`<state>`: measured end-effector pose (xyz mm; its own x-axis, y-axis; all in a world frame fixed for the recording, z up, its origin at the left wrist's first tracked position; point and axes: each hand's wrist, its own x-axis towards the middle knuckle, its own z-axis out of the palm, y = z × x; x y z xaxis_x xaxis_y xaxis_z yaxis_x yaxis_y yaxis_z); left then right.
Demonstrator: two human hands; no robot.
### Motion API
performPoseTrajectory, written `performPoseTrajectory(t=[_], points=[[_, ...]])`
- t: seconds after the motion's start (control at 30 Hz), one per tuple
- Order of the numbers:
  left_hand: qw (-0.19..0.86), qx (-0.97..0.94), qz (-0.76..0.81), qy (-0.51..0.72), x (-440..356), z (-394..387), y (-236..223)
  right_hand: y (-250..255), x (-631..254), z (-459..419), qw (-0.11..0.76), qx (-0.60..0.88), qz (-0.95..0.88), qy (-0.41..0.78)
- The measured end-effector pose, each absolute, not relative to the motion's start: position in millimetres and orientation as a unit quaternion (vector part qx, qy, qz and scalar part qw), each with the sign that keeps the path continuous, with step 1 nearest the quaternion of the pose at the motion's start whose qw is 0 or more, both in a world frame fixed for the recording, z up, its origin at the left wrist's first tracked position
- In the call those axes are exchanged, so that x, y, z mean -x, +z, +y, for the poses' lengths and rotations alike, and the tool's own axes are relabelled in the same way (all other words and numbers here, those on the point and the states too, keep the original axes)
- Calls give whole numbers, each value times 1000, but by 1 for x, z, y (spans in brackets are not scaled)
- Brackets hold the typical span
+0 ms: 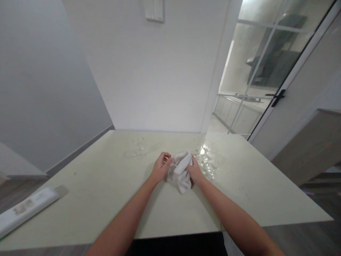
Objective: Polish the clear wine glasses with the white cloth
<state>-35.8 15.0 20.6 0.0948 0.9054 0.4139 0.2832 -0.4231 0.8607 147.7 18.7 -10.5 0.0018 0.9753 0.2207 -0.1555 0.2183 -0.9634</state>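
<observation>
Basically one crumpled off-white fabric cloth point(182, 172), bunched up between two bare hands, just above the middle of one pale, greenish-white flat-topped table point(106, 199). Right hand point(196, 171): one, closed on the cloth's right side, fingers and thumb pinching folds. Left hand point(160, 168): one, fingers curled, at the cloth's left side; a bit of clear, shiny material shows between its fingers and the cloth, glass-like, mostly hidden. Can't tell how firmly the left fingers grip it.

Just beside the right hand, farther right: one cluster of clear, colourless glassware point(207, 159), several pieces, overlapping and full of glare, exact count not readable. Beyond the left hand, toward the far edge: one clear, colourless glass point(139, 146), apart from the cluster, faint outline, shadows around it.

Near left corner: one long white rectangular box point(28, 206), printed label on it. Near edge, between two bare forearms: one patch of black fabric point(178, 245). Back wall: one white switch plate point(154, 10), two panels. Right: one black metal door handle point(278, 97).
</observation>
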Motion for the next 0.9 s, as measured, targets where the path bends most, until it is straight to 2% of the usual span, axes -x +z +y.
performPoseTrajectory(t=[0.1,0.33,0.67,0.8,0.9], points=[[199,-760,381,487,36,4,26,-14,-147,21,591,424,-436,530],[178,-763,425,453,37,4,23,-22,-153,27,601,495,-385,496],[248,-684,458,511,39,15,19,-16,-147,27,599,468,-378,528],[343,-633,439,538,42,23,16,-12,-151,23,525,415,-498,552],[394,-653,407,503,42,22,15,-8,-154,19,459,339,-640,515]])
